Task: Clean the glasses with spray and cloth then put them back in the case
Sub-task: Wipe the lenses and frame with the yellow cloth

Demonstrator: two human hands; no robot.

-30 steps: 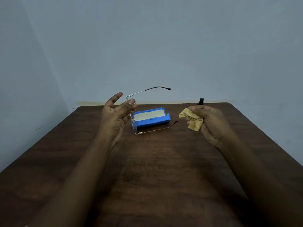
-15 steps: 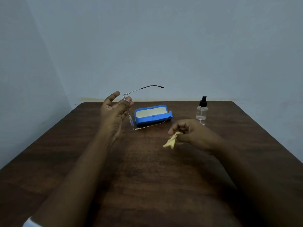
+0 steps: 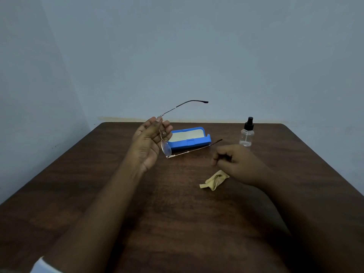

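My left hand [image 3: 150, 141] holds the thin-framed glasses [image 3: 166, 149] above the table, front edge in the fingers, both arms unfolded and pointing right. Behind them lies the open blue case [image 3: 189, 142] with a pale lining. The crumpled yellow cloth [image 3: 215, 179] lies on the table in front of my right hand [image 3: 235, 161], which hovers just above it with loosely curled fingers and nothing in it. A clear spray bottle [image 3: 247, 134] with a black nozzle stands upright at the back right, just beyond my right hand.
The dark wooden table [image 3: 177, 223] ends at a pale blue wall at the back. A white sleeve edge [image 3: 42, 266] shows at the bottom left.
My right hand lowered the cloth from chest height to the table and let go of it. The spray bottle, hidden behind that hand before, is now in sight. The left hand kept holding the glasses.
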